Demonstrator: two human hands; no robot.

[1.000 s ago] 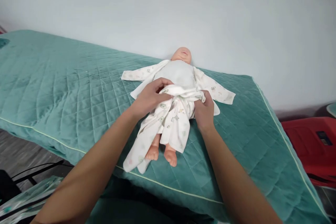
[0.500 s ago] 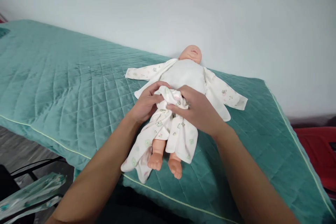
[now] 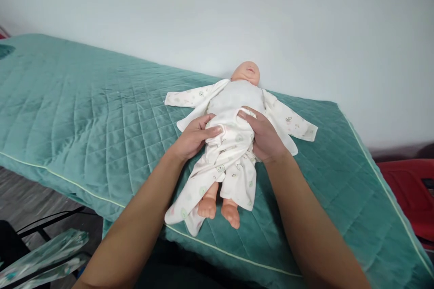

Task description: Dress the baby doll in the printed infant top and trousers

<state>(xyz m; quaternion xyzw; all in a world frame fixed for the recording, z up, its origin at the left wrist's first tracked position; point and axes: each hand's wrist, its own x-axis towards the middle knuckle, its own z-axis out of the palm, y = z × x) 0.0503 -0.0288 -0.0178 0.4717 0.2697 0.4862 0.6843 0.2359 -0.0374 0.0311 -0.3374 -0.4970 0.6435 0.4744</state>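
Right hand [image 3: 266, 137] has shifted off the middle of the printed trousers [image 3: 233, 144] to their right edge since half a second ago; the bunched waist now spreads wider. Left hand [image 3: 191, 140] stays about where it was, at the left edge.

From here, largest first: pale wall [image 3: 169, 18] fills the top of the frame. Green quilted cover [image 3: 101, 131], yellowish piping, runs from the left side to the lower right. Doll [image 3: 239, 95] lies on it face up, just right of centre, head toward the wall. Open printed jacket [image 3: 286, 119] under the doll, sleeves spread left and right; can't tell whether arms are inside. Trousers lie over the doll's lower body, centre of frame, wrinkled, with loose cloth trailing lower left beyond the feet. Red object [image 3: 407, 189] at the right edge, cut off. Clear plastic bag [image 3: 40, 257] lower left, near grey floor [image 3: 50, 187].

Hands: both closed on the trousers near the waist, one per side, thumbs on top; other fingers mostly hidden by cloth, so can't tell how tight. Right thumb sits by the rolled upper edge.

Smallest: bare left-side foot [image 3: 207, 207] and right-side foot [image 3: 230, 213] poke out below the cloth, side by side, apart.
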